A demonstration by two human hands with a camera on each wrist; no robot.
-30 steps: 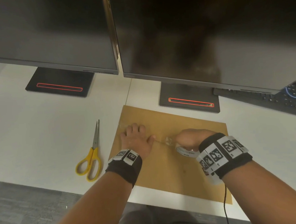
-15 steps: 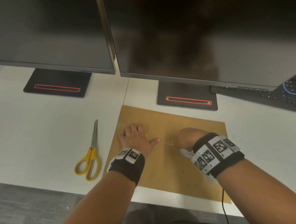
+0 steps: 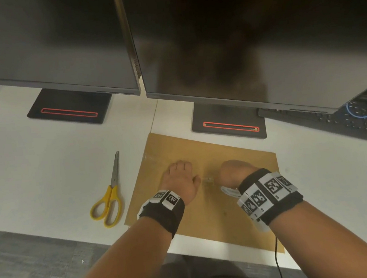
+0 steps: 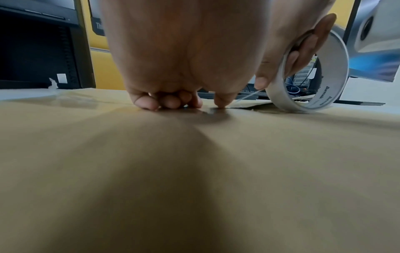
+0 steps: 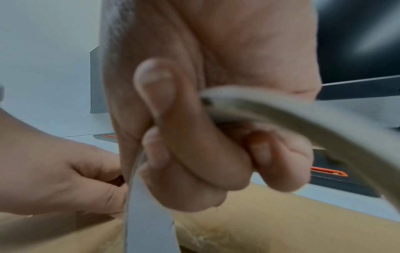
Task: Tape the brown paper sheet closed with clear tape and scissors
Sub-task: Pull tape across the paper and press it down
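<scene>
White bench [image 3: 47,174] under two monitors: brown paper sheet [image 3: 241,211] is pinned by left hand [image 3: 179,179], tape roll [image 4: 320,71] gripped by right hand [image 3: 232,172]; strip half-laid, scissors [image 3: 109,195] at 9 o'clock untouched, cutting left.

Overhead head view, two close wrist views

The head view was evenly lit from above, the white desk [image 3: 46,163] bright, the two monitor screens [image 3: 247,38] dark with a dull smear of reflection. Straight edges bowed toward the corners. In the left wrist view a soft shadow spread under the left hand [image 4: 184,51] toward 6 o'clock, the near brown paper [image 4: 86,171] out of focus. The right wrist view was blurred, the tape roll [image 5: 303,119] smeared at 3 o'clock.
</scene>
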